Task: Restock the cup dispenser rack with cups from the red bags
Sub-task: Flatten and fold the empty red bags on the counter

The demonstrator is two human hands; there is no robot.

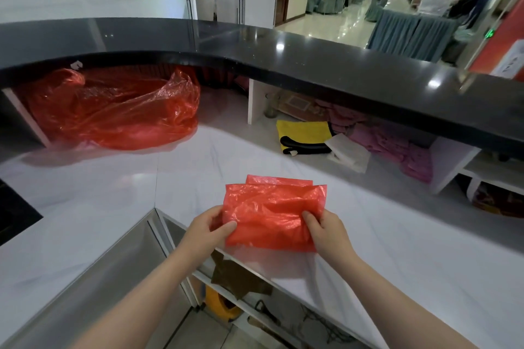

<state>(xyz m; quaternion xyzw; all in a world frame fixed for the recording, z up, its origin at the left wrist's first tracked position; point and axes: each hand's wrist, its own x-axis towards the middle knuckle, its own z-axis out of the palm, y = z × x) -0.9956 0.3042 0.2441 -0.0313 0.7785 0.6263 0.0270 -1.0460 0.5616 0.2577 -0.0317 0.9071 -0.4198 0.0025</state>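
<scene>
While both hands are occupied at the near edge of the white bench (397, 249), I record the following. My left hand (205, 228) pinches the left edge of a folded red bag (272, 215), thumb on top; my right hand (326, 231) grips its right edge the same way. The bag is flat and folded into a rough rectangle, with a second layer or flap showing along its far edge; it looks empty, with no cups visible inside.

I judge the step in hand to be the folding or putting aside of a spent bag, not loading. The next move, in my view, calls for laying this bag down and reaching for a full one, then finding the rack itself.

Farther back on the left, a large red bag (113, 110) sits crumpled and bulky on the bench, tucked under the black upper counter (283, 54). Whether it holds cups I cannot tell; the plastic is too creased to read.

Count: two hands, two red bags (one folded, one bulky). Cups seen: none. The cup dispenser rack is not in view. Beyond the folded bag to the right lie a yellow cloth item (303, 133) and a pile of pink cloth (397, 144).
</scene>
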